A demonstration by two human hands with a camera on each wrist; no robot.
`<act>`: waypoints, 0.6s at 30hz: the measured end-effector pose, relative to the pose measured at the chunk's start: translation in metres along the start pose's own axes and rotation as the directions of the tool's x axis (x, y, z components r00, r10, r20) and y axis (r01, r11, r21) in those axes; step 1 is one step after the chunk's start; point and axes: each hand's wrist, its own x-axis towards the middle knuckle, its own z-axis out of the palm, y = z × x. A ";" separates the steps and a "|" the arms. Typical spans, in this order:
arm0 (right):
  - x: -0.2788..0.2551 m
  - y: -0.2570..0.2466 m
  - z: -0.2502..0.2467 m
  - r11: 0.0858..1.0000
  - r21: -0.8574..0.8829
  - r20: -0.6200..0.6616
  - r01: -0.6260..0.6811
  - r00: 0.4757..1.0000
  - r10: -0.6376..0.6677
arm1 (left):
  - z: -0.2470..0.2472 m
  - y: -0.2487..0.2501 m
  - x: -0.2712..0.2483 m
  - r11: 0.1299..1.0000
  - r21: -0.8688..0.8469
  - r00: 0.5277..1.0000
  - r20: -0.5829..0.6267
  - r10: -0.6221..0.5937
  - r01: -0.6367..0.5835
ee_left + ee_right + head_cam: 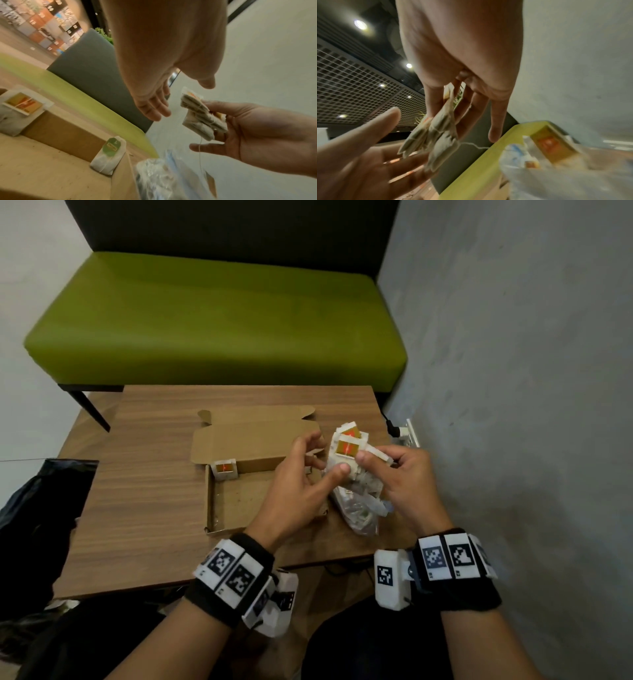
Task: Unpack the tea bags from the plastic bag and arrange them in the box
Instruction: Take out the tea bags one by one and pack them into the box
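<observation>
An open cardboard box (239, 498) lies on the wooden table (144, 491). One tea bag with an orange tag (224, 470) stands in its far left corner. A green-tagged tea bag (109, 154) leans in the box's far right corner. My right hand (373, 460) pinches a bunch of several tea bags (347, 446) above the clear plastic bag (359, 511), which lies right of the box with more tea bags inside. My left hand (315, 460) hovers over the box's right end with fingers spread and relaxed, close to the bunch, holding nothing.
A green sofa (212, 320) stands behind the table. A grey wall (513, 371) runs close along the right, with a socket and plug (404, 433) near the table's corner. A black bag (34, 525) sits left of the table.
</observation>
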 end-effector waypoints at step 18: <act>0.000 -0.021 0.096 0.995 0.104 0.136 0.001 0.991 -0.015 | -0.087 -0.001 -0.019 0.965 -0.259 0.969 -0.247 -0.019 -0.047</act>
